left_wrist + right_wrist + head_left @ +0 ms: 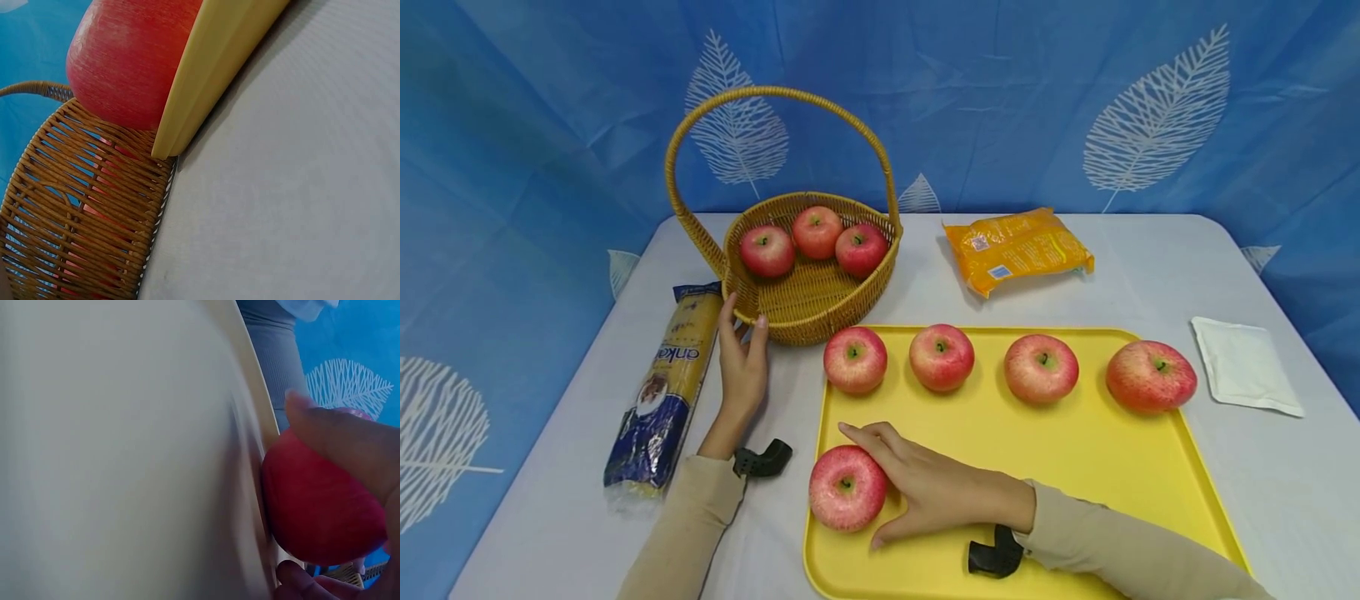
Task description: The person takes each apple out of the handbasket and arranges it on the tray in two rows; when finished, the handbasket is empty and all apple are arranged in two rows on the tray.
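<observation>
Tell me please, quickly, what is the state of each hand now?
Left hand: open, at the wicker basket.
Right hand: open, spread around the nearest apple; firm grip cannot be told.

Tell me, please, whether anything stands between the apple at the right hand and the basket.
Yes: straight from the near apple to the basket, the corner apple, at the far left of the yellow tray, and the tray's raised edge lie between. The left hand, at the basket, is left of that line.
</observation>
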The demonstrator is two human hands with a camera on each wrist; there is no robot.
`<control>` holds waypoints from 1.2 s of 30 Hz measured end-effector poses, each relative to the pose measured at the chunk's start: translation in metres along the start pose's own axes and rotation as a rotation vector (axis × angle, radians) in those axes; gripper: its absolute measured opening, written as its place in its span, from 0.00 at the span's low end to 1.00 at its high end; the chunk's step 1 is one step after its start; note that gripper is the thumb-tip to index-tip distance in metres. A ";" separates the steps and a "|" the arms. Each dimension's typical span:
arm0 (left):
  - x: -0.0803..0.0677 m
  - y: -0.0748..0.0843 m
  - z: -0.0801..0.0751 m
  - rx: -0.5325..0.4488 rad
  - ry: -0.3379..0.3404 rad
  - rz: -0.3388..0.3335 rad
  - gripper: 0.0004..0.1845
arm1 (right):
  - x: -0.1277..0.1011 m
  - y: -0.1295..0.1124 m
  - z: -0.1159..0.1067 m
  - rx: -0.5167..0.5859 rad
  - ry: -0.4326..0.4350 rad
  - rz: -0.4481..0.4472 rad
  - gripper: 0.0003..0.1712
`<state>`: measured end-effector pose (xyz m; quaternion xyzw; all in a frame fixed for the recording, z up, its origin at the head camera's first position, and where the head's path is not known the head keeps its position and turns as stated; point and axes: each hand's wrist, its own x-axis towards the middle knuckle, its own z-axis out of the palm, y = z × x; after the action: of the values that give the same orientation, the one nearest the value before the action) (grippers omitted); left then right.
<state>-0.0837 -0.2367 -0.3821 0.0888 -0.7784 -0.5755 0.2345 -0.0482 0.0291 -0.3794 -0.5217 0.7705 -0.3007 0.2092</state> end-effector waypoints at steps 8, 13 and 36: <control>-0.003 0.008 0.001 0.026 -0.001 0.013 0.30 | -0.002 0.003 -0.010 -0.030 -0.027 -0.030 0.63; -0.003 0.008 0.001 0.029 -0.003 0.006 0.30 | -0.004 0.004 -0.021 -0.042 -0.026 -0.026 0.61; -0.002 0.004 0.000 0.016 -0.005 0.012 0.30 | 0.034 0.029 -0.102 0.708 0.372 0.176 0.20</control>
<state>-0.0815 -0.2347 -0.3787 0.0849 -0.7842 -0.5679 0.2353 -0.1454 0.0303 -0.3250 -0.2863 0.6859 -0.6173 0.2580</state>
